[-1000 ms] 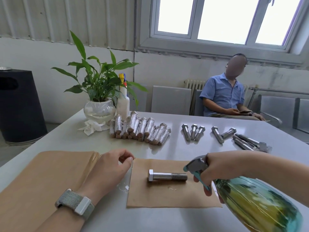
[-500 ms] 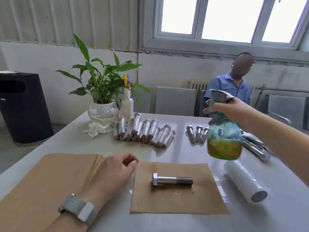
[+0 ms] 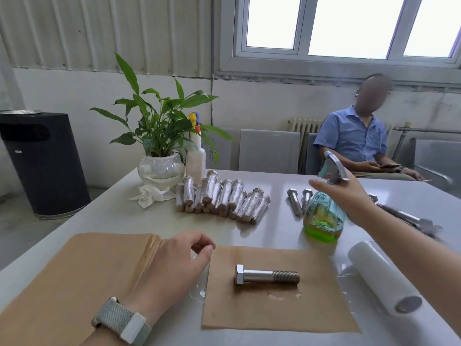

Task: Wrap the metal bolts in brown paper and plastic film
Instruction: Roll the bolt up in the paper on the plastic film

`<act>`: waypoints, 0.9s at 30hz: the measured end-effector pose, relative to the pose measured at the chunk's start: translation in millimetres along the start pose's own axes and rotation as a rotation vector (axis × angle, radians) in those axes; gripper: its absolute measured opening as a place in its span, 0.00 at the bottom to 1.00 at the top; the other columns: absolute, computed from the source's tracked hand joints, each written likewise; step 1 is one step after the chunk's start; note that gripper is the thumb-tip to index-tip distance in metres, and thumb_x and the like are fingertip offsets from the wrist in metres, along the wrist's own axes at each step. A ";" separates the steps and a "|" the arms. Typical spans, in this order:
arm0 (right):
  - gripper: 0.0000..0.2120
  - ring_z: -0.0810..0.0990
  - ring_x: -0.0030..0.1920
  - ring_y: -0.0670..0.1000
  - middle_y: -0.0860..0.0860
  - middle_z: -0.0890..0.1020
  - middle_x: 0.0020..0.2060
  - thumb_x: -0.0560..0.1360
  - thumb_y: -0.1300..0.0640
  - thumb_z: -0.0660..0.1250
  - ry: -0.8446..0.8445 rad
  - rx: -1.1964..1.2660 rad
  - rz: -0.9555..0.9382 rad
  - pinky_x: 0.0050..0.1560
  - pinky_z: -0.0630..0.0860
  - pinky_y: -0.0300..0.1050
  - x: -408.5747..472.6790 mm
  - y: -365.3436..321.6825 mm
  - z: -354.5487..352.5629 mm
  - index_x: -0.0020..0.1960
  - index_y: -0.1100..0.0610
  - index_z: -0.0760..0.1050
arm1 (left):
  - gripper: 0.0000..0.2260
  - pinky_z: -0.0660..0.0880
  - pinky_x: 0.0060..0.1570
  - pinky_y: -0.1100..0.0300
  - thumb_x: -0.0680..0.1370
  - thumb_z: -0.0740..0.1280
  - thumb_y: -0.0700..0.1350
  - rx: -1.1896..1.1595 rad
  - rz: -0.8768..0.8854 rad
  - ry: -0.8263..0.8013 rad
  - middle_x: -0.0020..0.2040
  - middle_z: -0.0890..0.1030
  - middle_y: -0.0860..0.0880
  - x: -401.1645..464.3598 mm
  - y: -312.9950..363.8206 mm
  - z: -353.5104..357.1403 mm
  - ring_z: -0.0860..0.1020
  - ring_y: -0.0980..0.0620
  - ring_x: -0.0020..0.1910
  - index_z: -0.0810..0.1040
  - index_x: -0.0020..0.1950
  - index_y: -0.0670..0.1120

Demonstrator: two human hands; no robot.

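black bin [image 3: 45, 166], left edge of the frame: a small pale label on its front, too small to read.
white bottle [image 3: 195, 159], beside the plant at upper centre: no lettering can be made out.
spray bottle [image 3: 324, 216], right of centre: no label or print shows.
watch band [image 3: 119, 320], lower left: no marks can be read.
whole scene: no readable text, brand, number or sign.

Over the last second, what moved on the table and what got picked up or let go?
The right hand carried the spray bottle from beside the brown paper sheet to the table's far side, set it down upright, and is opening off its trigger. The bolt and the left hand at the sheet's corner stayed put.
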State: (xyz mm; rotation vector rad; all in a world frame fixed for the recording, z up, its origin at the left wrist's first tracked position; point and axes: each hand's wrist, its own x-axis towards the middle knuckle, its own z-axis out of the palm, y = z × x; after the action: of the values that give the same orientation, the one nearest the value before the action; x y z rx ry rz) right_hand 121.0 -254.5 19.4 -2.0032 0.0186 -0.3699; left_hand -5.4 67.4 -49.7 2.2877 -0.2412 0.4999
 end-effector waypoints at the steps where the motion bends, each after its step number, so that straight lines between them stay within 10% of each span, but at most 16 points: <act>1: 0.23 0.78 0.49 0.53 0.56 0.78 0.50 0.70 0.52 0.77 -0.042 -0.012 0.032 0.54 0.76 0.50 -4.1 -3.7 -3.8 0.59 0.55 0.70 | 0.06 0.67 0.43 0.77 0.77 0.68 0.43 0.003 0.004 0.000 0.39 0.82 0.58 0.0 0.2 0.0 0.77 0.66 0.47 0.82 0.42 0.53; 7: 0.51 0.75 0.63 0.53 0.54 0.75 0.67 0.60 0.42 0.77 -0.005 -0.176 0.081 0.63 0.72 0.52 -82.5 -8.1 -42.3 0.77 0.55 0.59 | 0.06 0.67 0.44 0.77 0.77 0.68 0.44 -0.001 0.012 -0.007 0.40 0.81 0.61 -0.1 -0.9 1.3 0.78 0.64 0.47 0.82 0.42 0.53; 11: 0.25 0.72 0.61 0.32 0.29 0.76 0.57 0.64 0.30 0.71 -0.378 -0.705 -0.598 0.67 0.67 0.45 -157.1 1.4 -35.2 0.59 0.31 0.73 | 0.06 0.67 0.43 0.77 0.77 0.69 0.44 0.016 0.027 -0.014 0.42 0.80 0.66 -0.3 1.3 3.7 0.77 0.65 0.47 0.82 0.42 0.55; 14: 0.19 0.79 0.55 0.37 0.34 0.80 0.48 0.63 0.33 0.70 -0.549 -1.054 -1.010 0.66 0.64 0.51 -172.1 2.9 -16.3 0.52 0.38 0.80 | 0.07 0.67 0.42 0.78 0.77 0.69 0.43 0.009 0.030 -0.021 0.41 0.80 0.65 -0.8 0.9 4.9 0.78 0.64 0.46 0.82 0.42 0.55; 20: 0.05 0.79 0.39 0.44 0.40 0.77 0.33 0.66 0.49 0.66 -0.565 -1.198 -1.084 0.66 0.67 0.51 -174.0 3.2 8.6 0.42 0.44 0.77 | 0.06 0.68 0.44 0.76 0.76 0.70 0.44 0.021 0.066 -0.042 0.42 0.81 0.64 -2.1 1.0 3.2 0.78 0.65 0.47 0.82 0.42 0.56; 27: 0.08 0.77 0.33 0.47 0.42 0.76 0.33 0.60 0.47 0.63 -0.512 -1.115 -0.941 0.39 0.77 0.43 -168.4 -8.2 22.4 0.39 0.46 0.73 | 0.10 0.66 0.52 0.74 0.75 0.64 0.60 -0.027 0.268 -0.220 0.48 0.80 0.63 -3.9 9.2 4.5 0.77 0.64 0.52 0.80 0.47 0.57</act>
State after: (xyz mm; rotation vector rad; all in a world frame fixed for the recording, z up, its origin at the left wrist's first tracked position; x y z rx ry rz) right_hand -34.6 -201.7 -24.7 -3.0529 -1.3322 -0.4602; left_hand -10.7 57.9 -48.1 2.2955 -0.6663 0.3748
